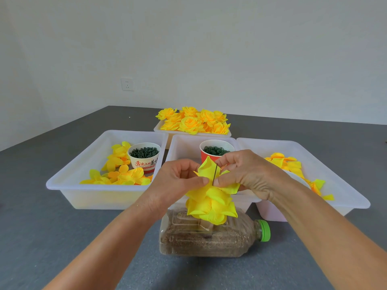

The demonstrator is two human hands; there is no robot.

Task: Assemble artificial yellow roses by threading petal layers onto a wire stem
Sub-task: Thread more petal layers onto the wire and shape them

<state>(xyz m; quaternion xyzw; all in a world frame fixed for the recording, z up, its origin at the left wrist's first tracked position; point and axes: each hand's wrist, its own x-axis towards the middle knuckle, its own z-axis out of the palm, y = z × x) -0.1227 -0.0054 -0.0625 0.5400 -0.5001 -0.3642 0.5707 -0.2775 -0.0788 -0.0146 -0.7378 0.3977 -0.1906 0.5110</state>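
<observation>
A dark wire stem (215, 174) stands upright above a sand-filled plastic bottle (209, 235) lying on its side. Several yellow petal layers (211, 204) are stacked on the wire. My left hand (178, 181) and my right hand (245, 174) pinch the topmost yellow petal layer (207, 167) from either side of the wire, thumbs nearly meeting at the stem. The wire tip pokes up through that layer.
Three white trays stand behind: the left tray (69, 185) holds loose petals and a white cup of green parts (144, 155), the middle one a red cup (209, 153), the right tray (339, 174) more petals. A far tray (163, 130) holds finished roses (192, 122).
</observation>
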